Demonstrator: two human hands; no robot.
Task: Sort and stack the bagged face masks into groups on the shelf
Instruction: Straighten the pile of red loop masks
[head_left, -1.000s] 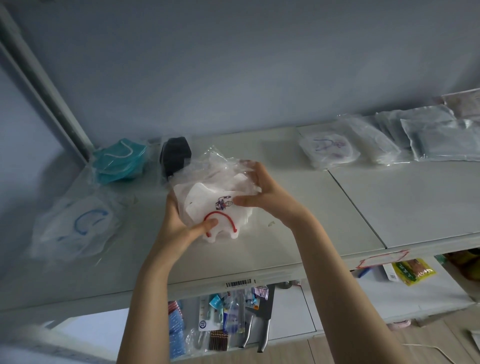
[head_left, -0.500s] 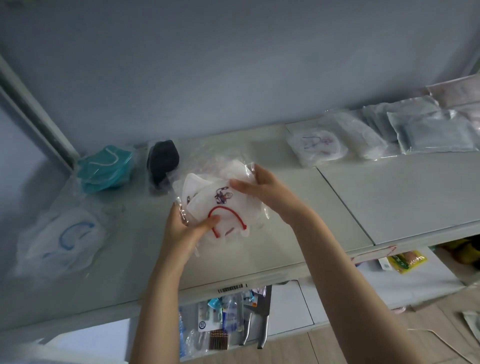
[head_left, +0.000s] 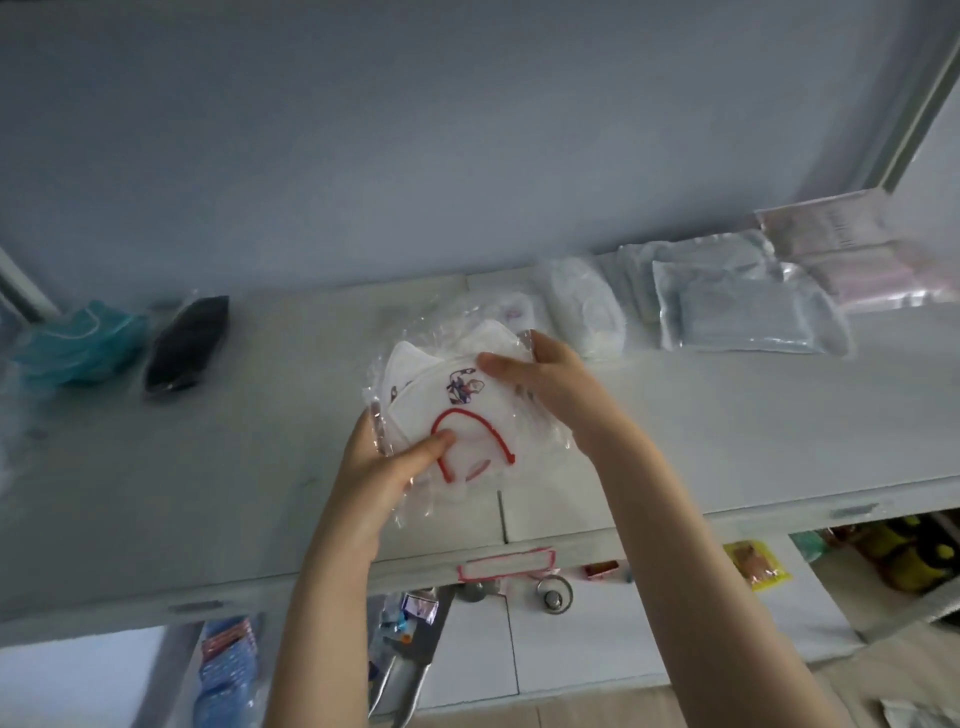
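A pink-bordered label (head_left: 506, 564) with a blank white middle serves as the landmark. Just to its right sits a small pinkish box (head_left: 602, 570), and just below and to its right a round metal piece (head_left: 553, 597). Farther right lies a yellow packet (head_left: 758, 566), and beyond it dark and yellow things (head_left: 904, 551) too blurred to name. Below and left of the label is a grey metal tool (head_left: 410, 680), with blue packets (head_left: 223, 670) farther left. Under the label runs a white lower shelf (head_left: 571, 644). High above it spreads a grey-blue wall (head_left: 415, 130).

White bagged mask (head_left: 415, 402) with red ear loop (head_left: 484, 422) and blue-and-red printed figure (head_left: 464, 385); teal masks (head_left: 78, 343); black mask (head_left: 187, 343); pale grey shelf (head_left: 249, 447).
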